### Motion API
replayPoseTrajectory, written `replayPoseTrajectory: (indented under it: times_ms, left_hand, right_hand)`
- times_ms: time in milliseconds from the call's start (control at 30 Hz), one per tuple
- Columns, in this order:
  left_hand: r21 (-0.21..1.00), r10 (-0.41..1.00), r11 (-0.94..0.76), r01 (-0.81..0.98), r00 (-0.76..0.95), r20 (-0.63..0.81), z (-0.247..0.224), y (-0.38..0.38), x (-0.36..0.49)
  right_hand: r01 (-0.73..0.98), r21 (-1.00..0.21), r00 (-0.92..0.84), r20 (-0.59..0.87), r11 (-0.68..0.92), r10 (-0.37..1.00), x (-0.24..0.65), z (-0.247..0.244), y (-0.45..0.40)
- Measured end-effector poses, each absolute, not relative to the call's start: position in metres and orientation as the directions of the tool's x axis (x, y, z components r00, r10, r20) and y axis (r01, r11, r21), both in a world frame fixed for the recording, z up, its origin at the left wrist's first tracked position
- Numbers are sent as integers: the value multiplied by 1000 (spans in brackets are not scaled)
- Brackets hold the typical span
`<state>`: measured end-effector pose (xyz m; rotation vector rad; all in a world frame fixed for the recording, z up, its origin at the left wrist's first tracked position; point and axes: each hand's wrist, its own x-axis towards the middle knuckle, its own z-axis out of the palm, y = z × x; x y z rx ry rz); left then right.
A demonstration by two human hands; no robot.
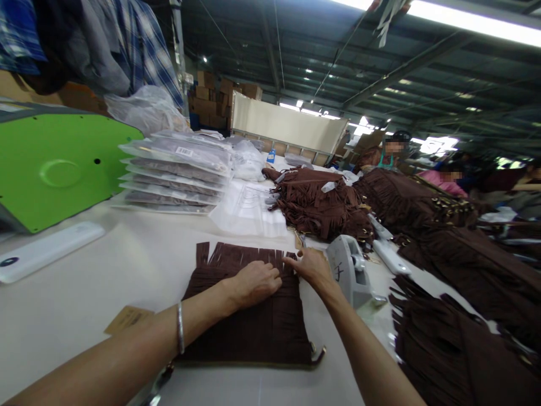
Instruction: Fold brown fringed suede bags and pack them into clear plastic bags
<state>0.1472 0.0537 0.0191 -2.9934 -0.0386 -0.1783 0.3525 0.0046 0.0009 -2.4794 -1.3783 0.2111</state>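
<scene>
A dark brown fringed suede-like bag (pixel 249 332) lies flat on the white table before me, its zipper edge and a metal-ended strap at the near side. Across its upper part rests my left hand (pixel 256 283), fingers curled against the fringe; whatever is under the fingertips is hidden. At the far right corner of the bag, my right hand (pixel 311 266) has thumb and fingers pinched on the fringe strips (pixel 289 263). Just right of that hand stands a grey tape dispenser (pixel 349 270). A brown cardboard tag (pixel 128 320) lies beside my left forearm.
Plastic-wrapped flat packages (pixel 177 169) are stacked behind, beside a green machine casing (pixel 59 169). A white elongated device (pixel 51 251) lies at left. More brown fringed bags (pixel 321 197) pile up at the back and right. Co-workers (pixel 391 152) are beyond.
</scene>
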Motion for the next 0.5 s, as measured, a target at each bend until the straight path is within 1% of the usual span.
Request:
replayPoseTrajectory:
  times_ms: [133, 233, 300, 400, 500]
  left_hand:
    - [-121, 23, -992, 38, 992, 121, 19, 51, 143]
    - [-115, 47, -992, 60, 993, 112, 18, 49, 140]
    - [-110, 59, -992, 70, 993, 99, 18, 48, 139]
    - [-91, 87, -991, 95, 993, 84, 20, 47, 138]
    - [-76, 109, -991, 114, 992, 59, 24, 48, 138]
  right_hand:
    - [811, -313, 518, -6, -494, 855, 346, -3, 8]
    - [790, -362, 531, -1, -495, 847, 355, -2, 5]
    - [756, -425, 551, 5, -497, 835, 364, -1, 2]
    - [677, -550, 585, 0, -489, 811, 375, -4, -1]
    - [580, -691, 592, -5, -431, 806, 376, -9, -4]
